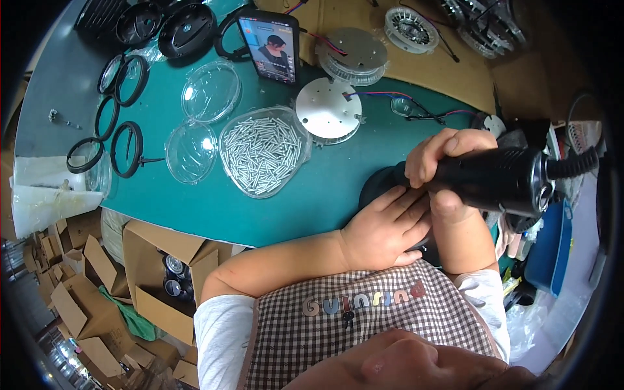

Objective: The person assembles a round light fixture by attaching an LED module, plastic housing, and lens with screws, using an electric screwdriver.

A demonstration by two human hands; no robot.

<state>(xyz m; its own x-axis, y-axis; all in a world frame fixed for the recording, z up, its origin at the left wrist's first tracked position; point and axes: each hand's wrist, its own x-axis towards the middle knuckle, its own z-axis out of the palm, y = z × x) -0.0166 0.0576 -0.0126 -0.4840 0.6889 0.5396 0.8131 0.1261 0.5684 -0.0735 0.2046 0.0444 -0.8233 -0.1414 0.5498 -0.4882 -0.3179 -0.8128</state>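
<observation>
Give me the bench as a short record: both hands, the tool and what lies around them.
Right hand: gripping a black corded power tool
Left hand: laid over a black round part, fingertips partly hidden
Tool tip: hidden
Screws: many, silver, in a clear tub
Left of tub: two clear round covers
Right of tub: silver disc with wires
Phone: upright, screen lit
Black rings: several, toward the table's left side
Work surface: green

Pwr tool: glossy plstc; screws: shiny mtl; apron: matt cloth.
</observation>
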